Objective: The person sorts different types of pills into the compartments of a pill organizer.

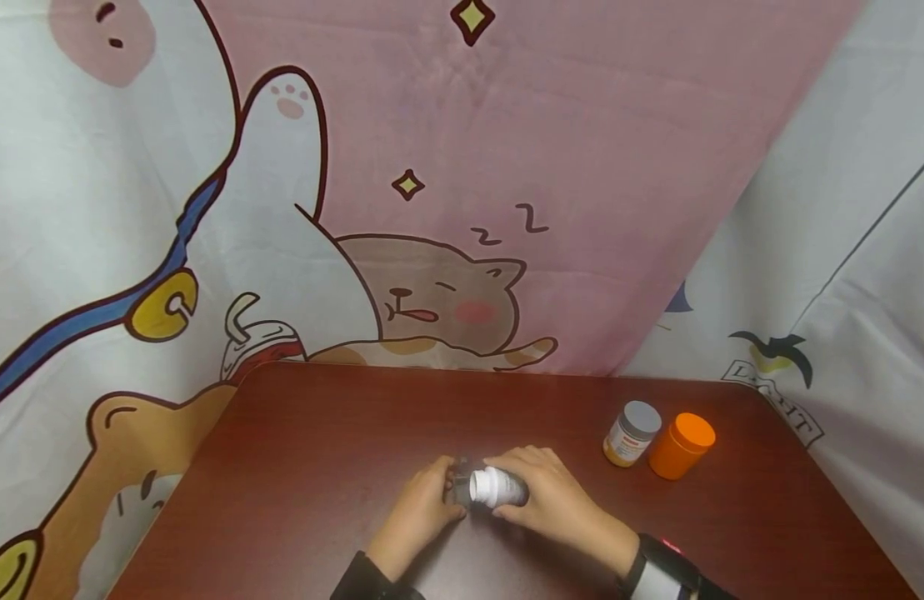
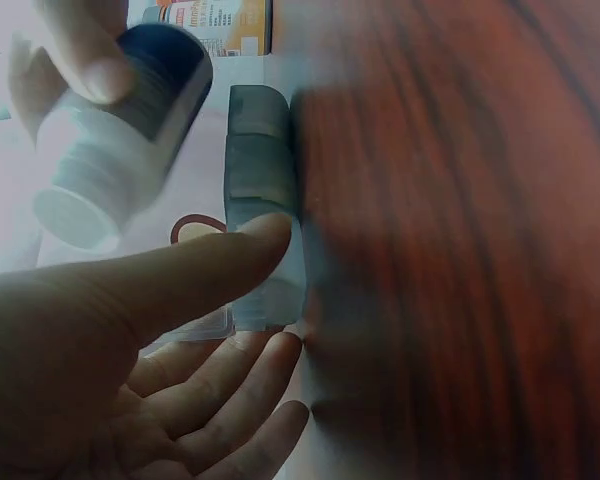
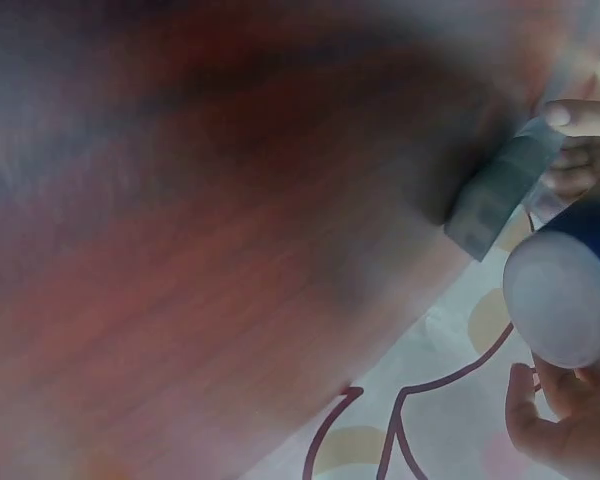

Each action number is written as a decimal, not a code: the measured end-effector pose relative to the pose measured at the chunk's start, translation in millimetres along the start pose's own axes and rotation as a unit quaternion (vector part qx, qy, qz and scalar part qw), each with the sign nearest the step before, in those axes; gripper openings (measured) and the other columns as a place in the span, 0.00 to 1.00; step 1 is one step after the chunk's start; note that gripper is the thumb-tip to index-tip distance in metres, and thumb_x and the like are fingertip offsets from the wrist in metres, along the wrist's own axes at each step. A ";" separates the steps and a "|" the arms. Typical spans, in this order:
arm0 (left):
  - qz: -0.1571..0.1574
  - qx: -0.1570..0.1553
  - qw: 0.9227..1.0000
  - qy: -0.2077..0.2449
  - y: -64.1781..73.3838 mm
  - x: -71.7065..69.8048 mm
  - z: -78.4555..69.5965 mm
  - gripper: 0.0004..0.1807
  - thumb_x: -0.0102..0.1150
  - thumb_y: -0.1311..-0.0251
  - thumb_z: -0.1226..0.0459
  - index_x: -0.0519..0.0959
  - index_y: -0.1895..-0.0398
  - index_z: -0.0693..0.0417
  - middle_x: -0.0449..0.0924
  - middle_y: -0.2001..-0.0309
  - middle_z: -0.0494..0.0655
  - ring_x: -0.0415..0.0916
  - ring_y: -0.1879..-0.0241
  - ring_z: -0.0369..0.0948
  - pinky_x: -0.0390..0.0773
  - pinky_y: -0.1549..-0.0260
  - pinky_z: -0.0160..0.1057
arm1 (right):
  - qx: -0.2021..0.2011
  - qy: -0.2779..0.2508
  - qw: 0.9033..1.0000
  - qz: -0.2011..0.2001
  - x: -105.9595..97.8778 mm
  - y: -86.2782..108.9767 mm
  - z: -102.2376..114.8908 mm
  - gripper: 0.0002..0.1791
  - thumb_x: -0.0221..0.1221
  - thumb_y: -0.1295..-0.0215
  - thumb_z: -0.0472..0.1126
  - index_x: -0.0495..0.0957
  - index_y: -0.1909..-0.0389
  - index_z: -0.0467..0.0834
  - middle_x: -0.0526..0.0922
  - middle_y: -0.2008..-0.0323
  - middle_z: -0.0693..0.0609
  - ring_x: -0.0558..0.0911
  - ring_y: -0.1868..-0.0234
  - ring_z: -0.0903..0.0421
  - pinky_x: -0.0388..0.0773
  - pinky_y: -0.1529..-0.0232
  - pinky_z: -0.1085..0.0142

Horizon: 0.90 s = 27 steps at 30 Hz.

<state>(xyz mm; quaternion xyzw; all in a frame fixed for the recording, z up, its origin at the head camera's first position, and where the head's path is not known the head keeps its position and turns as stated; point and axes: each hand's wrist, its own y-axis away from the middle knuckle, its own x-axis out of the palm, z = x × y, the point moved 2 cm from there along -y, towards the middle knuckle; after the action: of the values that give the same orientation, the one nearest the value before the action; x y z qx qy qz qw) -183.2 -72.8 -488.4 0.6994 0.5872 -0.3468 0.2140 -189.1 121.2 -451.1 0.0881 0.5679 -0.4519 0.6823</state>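
Note:
My right hand [image 1: 544, 492] grips a white pill bottle [image 1: 495, 487] with a dark label. The bottle is tipped over, its capless mouth pointing left toward my left hand. In the left wrist view the same bottle [image 2: 120, 150] slants down beside the box. My left hand [image 1: 424, 504] pinches one end of a grey translucent pill organizer [image 2: 262, 170], thumb on one side and fingers on the other. The organizer [image 3: 505, 190] has several compartments in a row and sits on the table. Whether pills lie in the bottle's mouth, I cannot tell.
A jar with a grey lid and a pale label [image 1: 631, 433] stands at the right of the dark red-brown table [image 1: 342, 433]. Beside it is an orange jar [image 1: 682, 446]. A cartoon-printed cloth [image 1: 581, 167] hangs behind the table's far edge.

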 end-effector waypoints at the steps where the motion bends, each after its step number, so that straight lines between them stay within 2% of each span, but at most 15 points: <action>1: 0.000 0.000 1.000 -0.001 -0.1 0.0 0.3 0.33 0.74 0.70 0.67 0.74 0.52 0.64 0.83 0.65 0.54 0.78 0.65 0.47 0.81 0.62 0.53 | -0.003 0.011 1.000 0.002 0.9 -1.3 -0.6 0.33 0.73 0.65 0.52 0.80 0.51 0.50 0.83 0.59 0.60 0.76 0.58 0.63 0.72 0.57 0.58; 4: 0.000 0.004 1.000 0.000 -0.1 -0.3 0.9 0.33 0.74 0.70 0.67 0.74 0.53 0.64 0.83 0.65 0.54 0.77 0.65 0.46 0.81 0.63 0.51 | 0.000 0.038 0.999 0.010 3.1 -5.0 -1.7 0.36 0.73 0.66 0.53 0.78 0.49 0.49 0.84 0.59 0.58 0.76 0.60 0.63 0.71 0.57 0.60; 9: 0.004 0.005 1.000 0.009 0.8 -1.5 1.0 0.32 0.74 0.69 0.67 0.75 0.54 0.62 0.82 0.66 0.53 0.77 0.66 0.45 0.81 0.65 0.50 | 0.006 0.060 0.998 0.011 5.1 -10.9 -1.8 0.33 0.74 0.70 0.53 0.74 0.57 0.51 0.83 0.65 0.59 0.75 0.64 0.63 0.70 0.59 0.62; 13: 0.008 0.001 1.000 0.011 1.0 -2.1 0.7 0.32 0.74 0.68 0.65 0.75 0.53 0.62 0.82 0.66 0.54 0.77 0.66 0.46 0.80 0.65 0.51 | -0.007 0.067 0.998 0.006 5.8 -14.8 -1.1 0.30 0.75 0.70 0.52 0.75 0.61 0.53 0.83 0.66 0.61 0.75 0.64 0.63 0.69 0.60 0.63; 19: 0.022 -0.002 1.000 0.012 0.6 -2.2 -2.2 0.35 0.75 0.67 0.63 0.74 0.49 0.62 0.83 0.58 0.60 0.78 0.59 0.52 0.80 0.59 0.57 | -0.016 0.077 0.997 0.022 5.1 -19.9 0.7 0.29 0.74 0.68 0.52 0.77 0.60 0.53 0.84 0.63 0.60 0.75 0.61 0.62 0.69 0.59 0.62; 27: 0.018 -0.001 1.000 0.009 2.0 -2.2 -4.1 0.32 0.74 0.68 0.66 0.75 0.52 0.61 0.83 0.62 0.57 0.77 0.63 0.49 0.80 0.62 0.54 | -0.021 0.087 0.995 0.044 6.0 -22.4 3.2 0.28 0.74 0.68 0.52 0.78 0.60 0.52 0.83 0.64 0.59 0.75 0.61 0.61 0.69 0.58 0.61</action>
<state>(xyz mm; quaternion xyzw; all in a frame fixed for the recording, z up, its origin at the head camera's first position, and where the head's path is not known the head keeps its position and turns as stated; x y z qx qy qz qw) -180.5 -71.8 -484.3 0.7126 0.5767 -0.3360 0.2158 -203.3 103.2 -446.4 0.1376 0.6299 -0.4001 0.6513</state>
